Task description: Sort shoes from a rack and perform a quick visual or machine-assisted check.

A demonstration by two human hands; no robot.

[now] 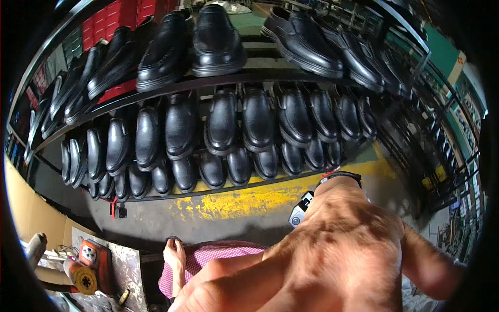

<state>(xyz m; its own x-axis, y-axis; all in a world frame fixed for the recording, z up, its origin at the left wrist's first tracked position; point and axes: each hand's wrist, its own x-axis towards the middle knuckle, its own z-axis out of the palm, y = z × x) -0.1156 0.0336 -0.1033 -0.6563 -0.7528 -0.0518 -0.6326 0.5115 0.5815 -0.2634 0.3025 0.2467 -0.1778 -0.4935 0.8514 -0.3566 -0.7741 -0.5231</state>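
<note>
My right hand (348,260) fills the lower right of the head view, very close, with its back toward me. Its thumb stands well apart from the fingers. The fingers point down and to the left, and their tips are cut off by the lower edge. No object shows in the hand. Around the wrist runs a black band (340,176) carrying a small grey-and-black camera (300,209). Farther off, a rack (171,83) holds rows of shiny black slip-on shoes (223,119), toes mostly facing me. My left hand is out of view.
At lower left, an orange-red device (99,265) with a round yellow part rests by a worn metal surface (132,275). Pink checked cloth (223,255) and a sandalled foot (174,260) show below. Yellow paint (239,203) marks the floor. Dark racks (431,151) stand right.
</note>
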